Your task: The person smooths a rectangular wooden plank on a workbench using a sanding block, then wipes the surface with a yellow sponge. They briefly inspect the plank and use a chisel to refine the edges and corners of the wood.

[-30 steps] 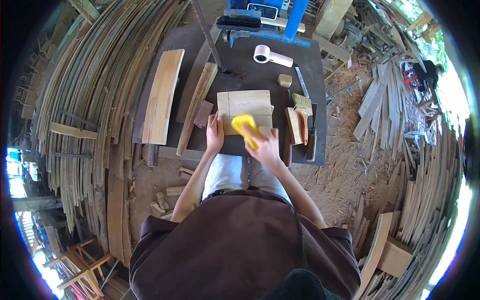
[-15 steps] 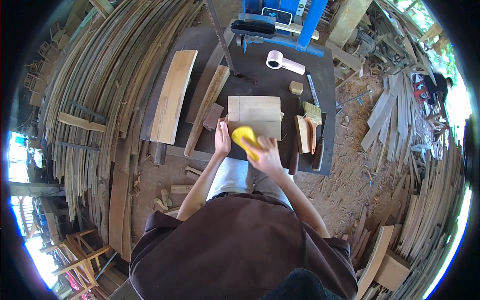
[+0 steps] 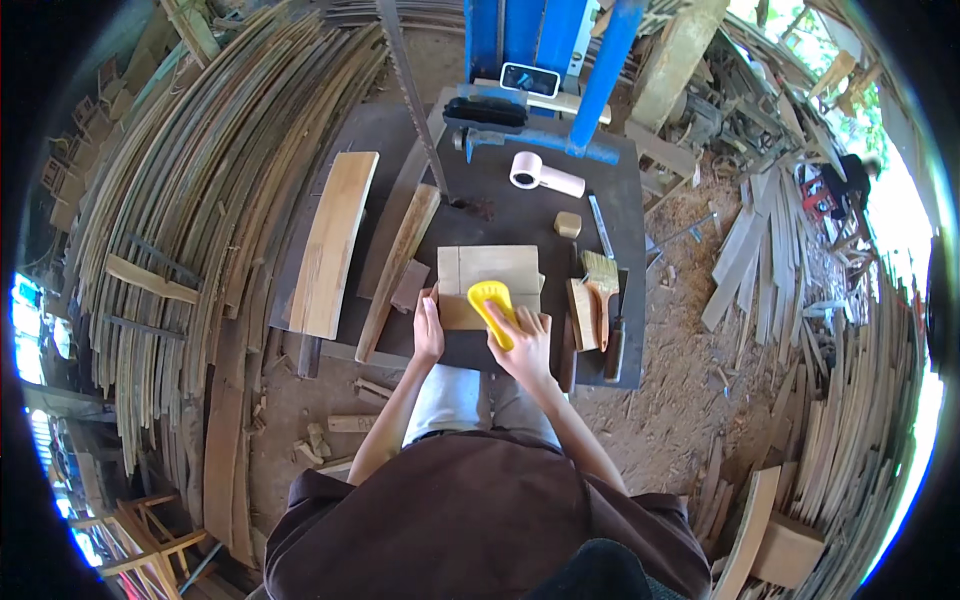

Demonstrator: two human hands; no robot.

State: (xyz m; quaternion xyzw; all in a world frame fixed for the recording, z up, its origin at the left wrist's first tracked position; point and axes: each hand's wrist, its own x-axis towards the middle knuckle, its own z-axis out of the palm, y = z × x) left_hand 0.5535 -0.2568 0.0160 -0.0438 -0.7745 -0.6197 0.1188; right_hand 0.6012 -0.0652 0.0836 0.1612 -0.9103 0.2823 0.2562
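Note:
My right hand (image 3: 523,345) is closed around a yellow tool (image 3: 489,297) with a rounded, widened head. Its underside is hidden. The head lies over the near part of a pale wooden board (image 3: 490,263), which has a thin line across it and another near its left edge. At that left edge is my left hand (image 3: 428,328), its fingers held straight and close together against the wood. It appears to grip the edge, though the undersides of the fingers are hidden. Beside it lies a small reddish-brown block (image 3: 410,286).
A dark machine table (image 3: 480,220) carries a saw blade (image 3: 408,90), a long plank (image 3: 340,245), a pink-white handheld device (image 3: 545,176), a small block (image 3: 567,225), a paintbrush (image 3: 601,275) and a chisel-like tool (image 3: 615,350). Stacked timber strips (image 3: 200,200) stand at left.
My right hand has moved the yellow tool rightward and slightly farther over the board. My left hand stays at the left edge. The whole view has shifted, with the table lower in the picture.

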